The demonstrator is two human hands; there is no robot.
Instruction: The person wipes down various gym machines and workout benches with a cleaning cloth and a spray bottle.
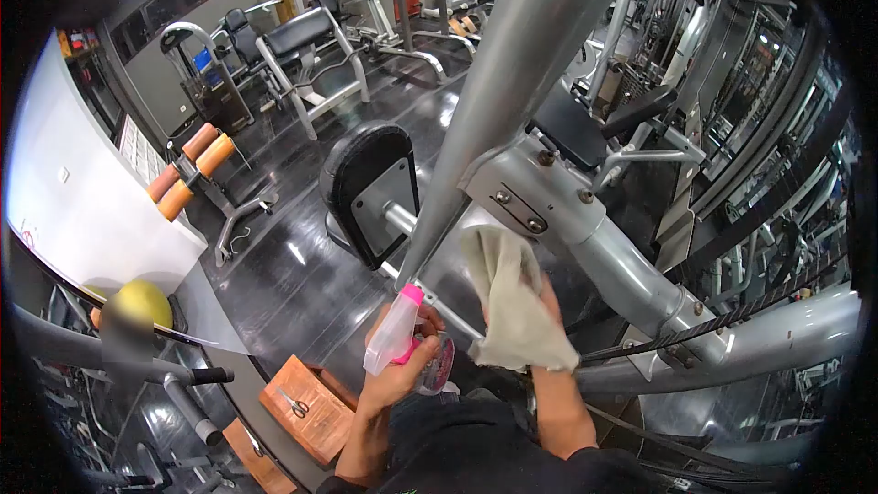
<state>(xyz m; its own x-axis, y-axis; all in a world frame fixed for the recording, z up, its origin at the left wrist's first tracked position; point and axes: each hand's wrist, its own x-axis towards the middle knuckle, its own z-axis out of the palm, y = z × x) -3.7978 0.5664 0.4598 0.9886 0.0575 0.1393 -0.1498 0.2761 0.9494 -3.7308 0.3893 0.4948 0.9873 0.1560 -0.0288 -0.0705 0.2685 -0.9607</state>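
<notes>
My left hand (402, 375) is wrapped round a spray bottle (391, 338) with a translucent white head, a pink nozzle and a clear body. Draped over my right hand (551, 304) is a beige cloth (508, 302), which hides most of the fingers. Both hands are close in front of my body, the cloth to the right of the bottle. Just beyond them rises the thick grey steel frame (512, 64) of a gym machine. Its black padded cushion (369, 192) stands past the bottle.
Scissors (294, 404) lie on a wooden box (315, 430) at lower left. A yellow ball (142, 304) sits by the white wall (73, 155). Heavy frame tubes (631, 265) and a black cable (732, 316) cross on the right. A padded bench (297, 34) stands farther off among other machines.
</notes>
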